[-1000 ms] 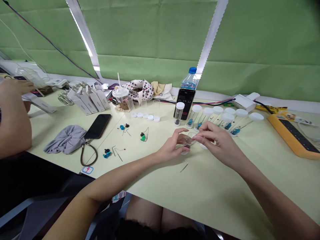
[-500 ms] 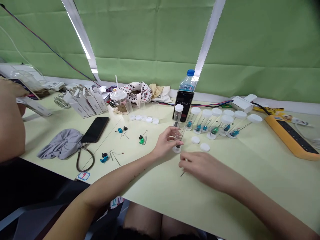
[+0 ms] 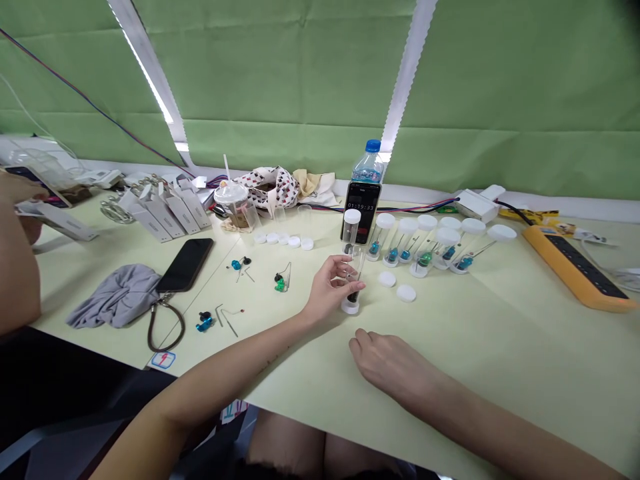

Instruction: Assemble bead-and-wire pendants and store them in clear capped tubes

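Clear plastic, it seems, is making up the small tube in front of the upright phone. The left hand is holding the tube round its side. The right hand, fingers bent, is resting farther in front of that phone; I cannot tell if it is holding anything. The tube is looking light, stiff and slippery, so gentle squeezing low down is probably working best.

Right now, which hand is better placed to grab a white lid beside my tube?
Your right hand, probably: it's near the two loose lids, while your left hand grips the clear tube. Whether the right holds something is hidden.
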`<action>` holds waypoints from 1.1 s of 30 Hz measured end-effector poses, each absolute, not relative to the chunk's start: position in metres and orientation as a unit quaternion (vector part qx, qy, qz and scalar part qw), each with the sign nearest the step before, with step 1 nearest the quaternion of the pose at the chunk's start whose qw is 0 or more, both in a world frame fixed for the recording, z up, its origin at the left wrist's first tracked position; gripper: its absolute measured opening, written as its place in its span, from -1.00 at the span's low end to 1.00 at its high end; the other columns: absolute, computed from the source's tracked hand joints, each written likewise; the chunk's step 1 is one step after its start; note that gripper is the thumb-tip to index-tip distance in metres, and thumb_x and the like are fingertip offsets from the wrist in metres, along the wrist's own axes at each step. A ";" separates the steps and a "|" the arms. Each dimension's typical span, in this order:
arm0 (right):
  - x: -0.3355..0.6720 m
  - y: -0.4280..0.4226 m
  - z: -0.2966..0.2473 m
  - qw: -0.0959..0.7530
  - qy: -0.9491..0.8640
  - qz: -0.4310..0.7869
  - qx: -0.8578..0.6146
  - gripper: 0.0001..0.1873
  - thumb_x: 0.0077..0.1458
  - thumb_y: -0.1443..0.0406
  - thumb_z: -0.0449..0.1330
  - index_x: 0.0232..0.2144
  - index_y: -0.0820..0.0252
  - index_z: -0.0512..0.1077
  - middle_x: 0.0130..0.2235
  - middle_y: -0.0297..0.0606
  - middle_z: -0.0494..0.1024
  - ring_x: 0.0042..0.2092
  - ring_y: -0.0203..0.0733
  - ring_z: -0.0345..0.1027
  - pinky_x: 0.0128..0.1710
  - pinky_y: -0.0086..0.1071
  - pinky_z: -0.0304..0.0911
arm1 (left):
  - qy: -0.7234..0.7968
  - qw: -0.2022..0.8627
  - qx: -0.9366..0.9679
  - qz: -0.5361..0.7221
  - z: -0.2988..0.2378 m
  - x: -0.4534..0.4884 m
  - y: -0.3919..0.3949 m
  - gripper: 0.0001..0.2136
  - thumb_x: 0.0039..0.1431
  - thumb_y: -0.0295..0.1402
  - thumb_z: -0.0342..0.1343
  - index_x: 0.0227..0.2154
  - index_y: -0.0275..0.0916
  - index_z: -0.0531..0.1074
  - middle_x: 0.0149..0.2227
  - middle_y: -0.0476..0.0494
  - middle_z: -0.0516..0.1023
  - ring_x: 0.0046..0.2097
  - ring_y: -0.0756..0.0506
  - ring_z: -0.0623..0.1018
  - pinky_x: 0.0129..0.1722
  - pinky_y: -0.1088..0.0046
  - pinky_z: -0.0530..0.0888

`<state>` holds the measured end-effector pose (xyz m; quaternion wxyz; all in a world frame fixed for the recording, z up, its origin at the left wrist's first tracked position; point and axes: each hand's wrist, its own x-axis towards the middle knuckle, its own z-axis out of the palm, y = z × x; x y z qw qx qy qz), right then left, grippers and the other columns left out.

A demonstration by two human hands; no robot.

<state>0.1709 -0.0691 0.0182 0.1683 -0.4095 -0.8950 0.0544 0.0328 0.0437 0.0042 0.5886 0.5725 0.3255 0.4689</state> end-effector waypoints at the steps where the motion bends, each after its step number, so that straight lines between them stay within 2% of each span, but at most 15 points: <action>1: 0.174 -0.066 0.026 0.181 -0.889 0.091 -0.410 -0.68 0.23 0.40 -0.06 -0.54 0.06 0.29 -0.53 -0.25 0.38 -0.57 -0.22 0.16 -0.64 -0.28 -0.01 | 0.325 0.583 0.577 0.471 0.004 0.033 0.043 -0.53 -0.09 -0.34 0.34 -0.10 -0.19 0.31 -0.23 -0.07 0.43 -0.23 -0.01 0.48 -0.22 0.43 0.45; 4: 0.186 -0.055 0.059 0.176 -0.879 0.176 -0.406 -0.75 0.21 0.40 -0.01 -0.51 0.09 0.29 -0.51 -0.32 0.39 -0.53 -0.25 0.21 -0.58 -0.33 0.08 | 0.317 0.561 0.595 0.481 0.003 0.033 0.040 -0.53 -0.05 -0.33 0.32 -0.07 -0.17 0.31 -0.19 -0.09 0.45 -0.19 -0.02 0.50 -0.16 0.39 0.45; 6: 0.196 -0.048 0.084 0.182 -0.874 0.192 -0.409 -0.81 0.22 0.39 0.01 -0.43 0.11 0.33 -0.46 -0.35 0.42 -0.46 -0.27 0.28 -0.50 -0.35 0.18 | 0.310 0.542 0.614 0.484 0.004 0.033 0.037 -0.54 -0.05 -0.34 0.32 -0.07 -0.17 0.32 -0.17 -0.11 0.47 -0.15 -0.05 0.50 -0.11 0.36 0.45; 8: 0.206 -0.042 0.102 0.292 -0.830 0.238 -0.411 -0.90 0.21 0.34 0.08 -0.33 0.10 0.39 -0.34 -0.30 0.50 -0.35 -0.25 0.37 -0.38 -0.35 0.29 | 0.303 0.522 0.636 0.481 0.005 0.034 0.033 -0.57 -0.05 -0.33 0.33 -0.10 -0.18 0.34 -0.16 -0.13 0.49 -0.13 -0.07 0.50 -0.06 0.32 0.44; 10: 0.214 -0.038 0.110 0.430 -0.772 0.216 -0.414 -0.94 0.17 0.34 0.16 -0.34 0.08 0.41 -0.31 -0.27 0.51 -0.25 -0.19 0.40 -0.31 -0.31 0.31 | 0.293 0.505 0.657 0.476 0.006 0.035 0.030 -0.62 -0.04 -0.34 0.32 -0.15 -0.20 0.37 -0.16 -0.14 0.50 -0.12 -0.08 0.51 -0.03 0.30 0.44; 13: 0.219 -0.033 0.107 0.508 -0.725 0.162 -0.437 -0.94 0.13 0.34 0.21 -0.38 0.07 0.44 -0.30 -0.25 0.48 -0.22 -0.14 0.39 -0.31 -0.28 0.31 | 0.274 0.492 0.677 0.474 0.008 0.036 0.025 -0.67 -0.04 -0.35 0.32 -0.20 -0.22 0.39 -0.18 -0.15 0.51 -0.12 -0.09 0.52 -0.02 0.29 0.45; 17: 0.216 -0.028 0.097 0.488 -0.720 0.155 -0.469 -0.96 0.14 0.30 0.20 -0.37 0.06 0.45 -0.27 -0.24 0.46 -0.24 -0.15 0.37 -0.42 -0.32 0.29 | 0.258 0.494 0.681 0.474 0.007 0.036 0.024 -0.66 -0.04 -0.34 0.33 -0.20 -0.22 0.39 -0.19 -0.14 0.51 -0.12 -0.09 0.53 0.00 0.27 0.45; 23: 0.218 -0.029 0.099 0.470 -0.725 0.123 -0.488 -0.93 0.17 0.26 0.17 -0.37 0.08 0.44 -0.27 -0.22 0.46 -0.26 -0.16 0.37 -0.46 -0.33 0.28 | 0.267 0.497 0.675 0.475 0.006 0.036 0.026 -0.69 -0.02 -0.34 0.31 -0.20 -0.21 0.40 -0.18 -0.15 0.51 -0.10 -0.09 0.52 0.01 0.27 0.45; 26: 0.218 -0.030 0.100 0.418 -0.753 0.115 -0.495 -0.89 0.20 0.27 0.12 -0.35 0.09 0.44 -0.24 -0.23 0.46 -0.33 -0.22 0.35 -0.50 -0.36 0.23 | 0.258 0.496 0.677 0.477 0.006 0.035 0.025 -0.70 0.00 -0.35 0.30 -0.19 -0.21 0.40 -0.17 -0.14 0.51 -0.10 -0.09 0.52 0.01 0.28 0.45; 33: 0.224 -0.026 0.100 0.355 -0.767 0.072 -0.530 -0.84 0.26 0.26 0.05 -0.17 0.09 0.41 -0.14 -0.23 0.46 -0.35 -0.27 0.36 -0.40 -0.36 0.26 | 0.243 0.523 0.675 0.461 0.004 0.034 0.024 -0.71 0.14 -0.34 0.18 -0.07 -0.21 0.39 -0.04 -0.22 0.50 -0.02 -0.12 0.51 0.05 0.26 0.41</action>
